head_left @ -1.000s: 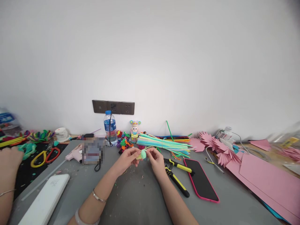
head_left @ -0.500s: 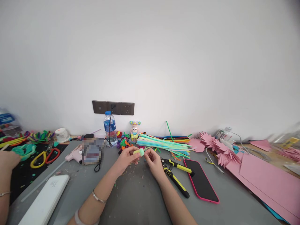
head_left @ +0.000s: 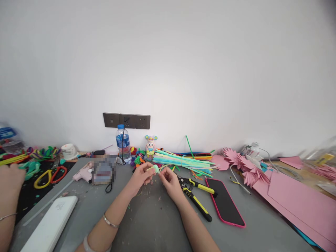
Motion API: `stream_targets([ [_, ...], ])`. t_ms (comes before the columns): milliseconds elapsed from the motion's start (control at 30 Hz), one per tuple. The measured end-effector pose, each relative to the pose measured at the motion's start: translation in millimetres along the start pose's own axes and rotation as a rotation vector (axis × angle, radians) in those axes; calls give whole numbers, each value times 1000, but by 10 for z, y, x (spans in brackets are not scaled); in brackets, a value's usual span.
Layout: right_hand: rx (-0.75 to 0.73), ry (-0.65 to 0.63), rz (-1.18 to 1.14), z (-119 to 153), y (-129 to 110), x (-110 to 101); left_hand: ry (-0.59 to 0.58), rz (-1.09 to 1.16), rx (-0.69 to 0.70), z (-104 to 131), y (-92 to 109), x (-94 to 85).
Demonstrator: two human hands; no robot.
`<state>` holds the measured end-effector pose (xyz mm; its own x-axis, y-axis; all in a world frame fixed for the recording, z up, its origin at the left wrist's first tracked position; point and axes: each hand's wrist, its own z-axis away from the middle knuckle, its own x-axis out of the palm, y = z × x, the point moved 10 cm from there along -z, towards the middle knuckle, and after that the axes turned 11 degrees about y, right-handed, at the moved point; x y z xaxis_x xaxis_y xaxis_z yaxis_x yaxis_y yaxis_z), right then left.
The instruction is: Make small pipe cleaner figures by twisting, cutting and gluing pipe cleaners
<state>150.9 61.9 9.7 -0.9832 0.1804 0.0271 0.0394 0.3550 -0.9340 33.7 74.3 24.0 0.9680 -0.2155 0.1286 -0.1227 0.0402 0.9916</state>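
Observation:
Between the fingertips of my left hand (head_left: 140,177) is a small light-green and yellow pipe cleaner piece (head_left: 156,168), its pale green end turned toward the right. My right hand (head_left: 168,178) pinches at that end, with thumb and index finger pressed together beside it. Both hands hover over the grey mat (head_left: 149,224). Just right of my right hand lie yellow-and-black pliers (head_left: 198,196), handles spread. Behind the hands rests a bundle of pastel pipe cleaners (head_left: 183,160).
A pink-cased phone (head_left: 226,203) lies right of the pliers, pink paper (head_left: 299,206) beyond it. Leftward are a white box (head_left: 49,224), a pink glue gun (head_left: 84,172) and scissors (head_left: 49,176). A water bottle (head_left: 123,143) and toy figure (head_left: 150,148) stand behind. Another person's hand (head_left: 10,185) is far left.
My hands have shifted slightly left with the pipe cleaner piece, and its green end has turned a little. The other person's hand at far left has moved right.

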Motion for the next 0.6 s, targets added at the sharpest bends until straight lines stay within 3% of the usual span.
stream_targets([
  [200, 5, -47, 10, 35, -9, 49, 89, -77, 84, -20, 60, -79],
  [367, 54, -130, -22, 83, -17, 133, 139, -225, 317, -31, 157, -123],
  [600, 164, -166, -87, 97, 41, 179, 157, -457, 504, 18, 214, -50],
])
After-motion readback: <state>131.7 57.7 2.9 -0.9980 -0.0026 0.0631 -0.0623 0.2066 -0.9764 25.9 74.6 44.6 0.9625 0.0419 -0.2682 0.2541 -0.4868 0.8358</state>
